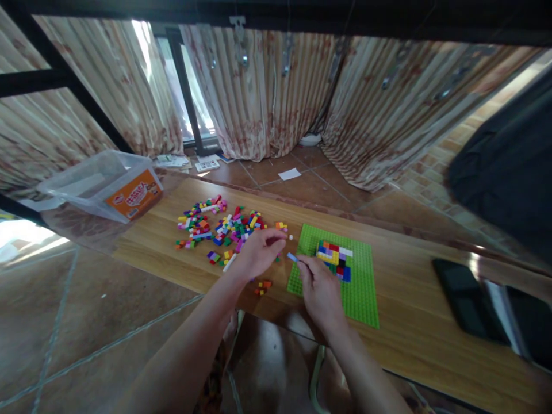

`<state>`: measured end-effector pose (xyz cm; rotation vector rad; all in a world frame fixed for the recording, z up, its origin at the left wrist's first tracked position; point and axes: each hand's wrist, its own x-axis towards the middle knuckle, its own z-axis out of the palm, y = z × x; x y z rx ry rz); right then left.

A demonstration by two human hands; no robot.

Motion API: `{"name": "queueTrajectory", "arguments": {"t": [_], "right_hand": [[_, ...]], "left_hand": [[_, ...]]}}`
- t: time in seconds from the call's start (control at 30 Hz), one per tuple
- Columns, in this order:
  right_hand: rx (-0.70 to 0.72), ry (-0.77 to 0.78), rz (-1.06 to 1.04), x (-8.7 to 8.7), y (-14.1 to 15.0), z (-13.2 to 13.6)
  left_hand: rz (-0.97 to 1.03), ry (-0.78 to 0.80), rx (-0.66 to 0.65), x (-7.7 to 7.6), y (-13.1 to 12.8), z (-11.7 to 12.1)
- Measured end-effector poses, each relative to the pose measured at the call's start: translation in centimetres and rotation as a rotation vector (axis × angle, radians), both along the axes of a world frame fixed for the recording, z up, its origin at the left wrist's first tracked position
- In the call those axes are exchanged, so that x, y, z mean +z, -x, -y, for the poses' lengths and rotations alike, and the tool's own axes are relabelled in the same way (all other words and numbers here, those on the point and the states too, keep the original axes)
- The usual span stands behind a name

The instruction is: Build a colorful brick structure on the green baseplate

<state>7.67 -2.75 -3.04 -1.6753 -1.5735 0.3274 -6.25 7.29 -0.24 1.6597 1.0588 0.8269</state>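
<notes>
My right hand [321, 287] pinches a light blue toy brick [292, 257] between thumb and fingers, over the left edge of the green baseplate [364, 287]. A low build of multicoloured bricks [332, 256] sits on the baseplate, just beyond the right hand, which covers part of it. My left hand [259, 251] hovers at the right side of a pile of loose bricks [235, 229], its curved fingers and thumb a little apart. Close to its fingertips lies a small white brick [291, 237]. Below the left wrist is a small group of orange bricks [263, 287].
At the table's far left stands a clear plastic tub [92, 184] with an orange label. A dark tablet-like object [468, 299] lies on the wooden table [405, 287] at right. Papers [290, 173] and long curtains [267, 98] are beyond the table.
</notes>
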Motion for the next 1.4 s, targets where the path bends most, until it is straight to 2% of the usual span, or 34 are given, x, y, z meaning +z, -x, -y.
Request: {"name": "queueTrajectory", "arguments": {"t": [0.17, 0.43, 0.67, 0.9, 1.17, 1.4], "right_hand": [[-0.106, 0.072, -0.173, 0.6, -2.1, 0.8], [-0.115, 0.134, -0.1, 0.9, -4.5, 2.7], [-0.226, -0.015, 0.091, 0.6, -5.9, 2.6], [-0.223, -0.028, 0.177, -0.2, -6.3, 1.4], [-0.246, -0.006, 0.071, 0.3, -6.7, 1.4], [-0.446, 0.058, -0.027, 1.0, -8.0, 2.1]], "left_hand": [[-0.034, -0.031, -0.182, -0.6, -1.7, 1.5], [-0.15, -0.091, -0.233, -1.0, -4.0, 2.8], [-0.145, -0.09, -0.224, -1.5, -5.5, 3.5], [-0.138, -0.062, -0.129, -1.8, -6.0, 3.2], [-0.165, -0.081, -0.124, -1.9, -6.2, 3.1], [-0.213, -0.109, -0.13, -1.7, -6.3, 3.0]]}}
